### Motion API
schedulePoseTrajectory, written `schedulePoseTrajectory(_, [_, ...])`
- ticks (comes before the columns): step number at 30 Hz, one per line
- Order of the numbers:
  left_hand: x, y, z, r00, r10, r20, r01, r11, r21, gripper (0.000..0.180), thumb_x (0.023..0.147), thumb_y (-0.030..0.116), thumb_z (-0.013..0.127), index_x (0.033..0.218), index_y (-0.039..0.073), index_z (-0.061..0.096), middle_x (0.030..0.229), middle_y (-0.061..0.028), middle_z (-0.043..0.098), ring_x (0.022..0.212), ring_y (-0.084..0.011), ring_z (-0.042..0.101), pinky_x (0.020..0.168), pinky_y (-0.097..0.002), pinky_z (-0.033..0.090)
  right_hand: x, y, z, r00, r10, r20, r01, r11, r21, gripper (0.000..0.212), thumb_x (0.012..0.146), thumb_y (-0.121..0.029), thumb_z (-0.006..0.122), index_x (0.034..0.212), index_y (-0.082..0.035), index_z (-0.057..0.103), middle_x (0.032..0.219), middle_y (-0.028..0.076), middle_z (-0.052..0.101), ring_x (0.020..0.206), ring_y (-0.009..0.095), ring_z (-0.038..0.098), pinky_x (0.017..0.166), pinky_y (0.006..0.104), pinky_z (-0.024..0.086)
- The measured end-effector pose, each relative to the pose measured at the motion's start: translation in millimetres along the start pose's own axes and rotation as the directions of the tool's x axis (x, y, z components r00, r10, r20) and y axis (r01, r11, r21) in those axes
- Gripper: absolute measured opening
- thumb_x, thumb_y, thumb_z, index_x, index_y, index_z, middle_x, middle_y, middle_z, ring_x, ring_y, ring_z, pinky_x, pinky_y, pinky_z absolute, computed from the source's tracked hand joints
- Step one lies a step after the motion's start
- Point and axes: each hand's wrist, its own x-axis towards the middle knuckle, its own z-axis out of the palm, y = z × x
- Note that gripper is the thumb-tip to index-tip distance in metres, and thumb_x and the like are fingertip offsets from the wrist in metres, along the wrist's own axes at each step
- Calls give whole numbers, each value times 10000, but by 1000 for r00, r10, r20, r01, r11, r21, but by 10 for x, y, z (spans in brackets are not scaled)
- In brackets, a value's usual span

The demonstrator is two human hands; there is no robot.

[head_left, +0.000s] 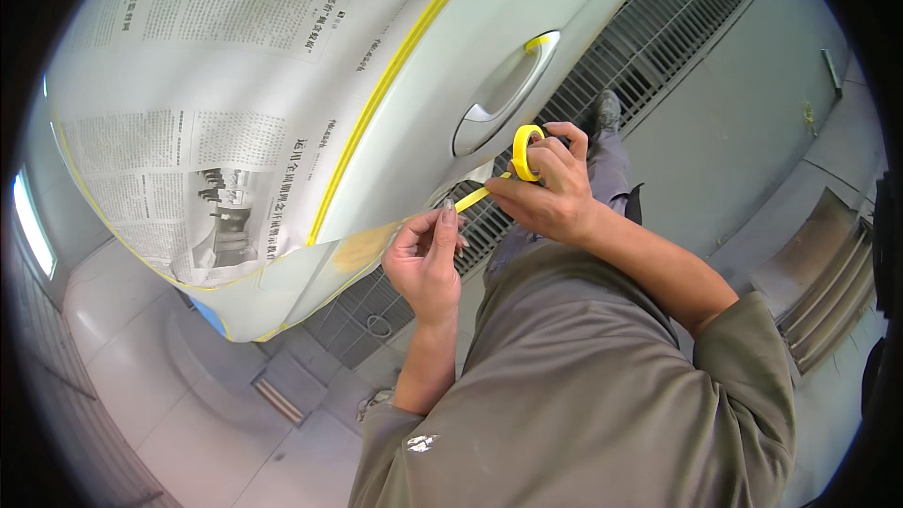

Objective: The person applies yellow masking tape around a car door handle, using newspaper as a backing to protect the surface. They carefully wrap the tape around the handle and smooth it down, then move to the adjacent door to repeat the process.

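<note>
A roll of yellow masking tape (520, 152) is gripped in my right hand (555, 186), its fingers curled round the ring. From the roll a short strip of yellow tape (473, 198) runs down-left to my left hand (428, 259), where thumb and fingertips pinch its end. Both hands are in front of a pale car door (423, 122). Just beyond the roll is the door's silver handle (494, 118), with a bit of yellow tape at its upper end. Newspaper (235, 85) covers the panel on the left, edged by a yellow tape line (376, 99).
A tan patch (362, 249) shows low on the car body near my left hand. Dark floor grating (649, 38) runs beneath the car. To the right are grey floor plates (743, 85) and a slatted vent (828, 292). Pale tiles (160, 348) lie at lower left.
</note>
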Motion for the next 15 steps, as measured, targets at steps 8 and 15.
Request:
schedulePoseTrajectory(8, [109,60,-159,952,254,171,-303,692,656,406,813,-6,882,1196,-35,752,953,-107,772,719,-165,712,682,-279,575,75,118,-46,989,14,148,-35,990,135,208,712,-182,880,876,-150,755,971,14,564,931,211,617,1036,533,411])
schedulePoseTrajectory(15, [427,179,-71,665,418,619,-746,358,561,424,762,-5,895,1165,40,770,998,-86,772,784,-249,750,682,-357,607,163,247,-159,965,93,247,-140,973,181,189,704,-162,885,843,-131,759,1021,27,587,998,221,626,1054,539,397])
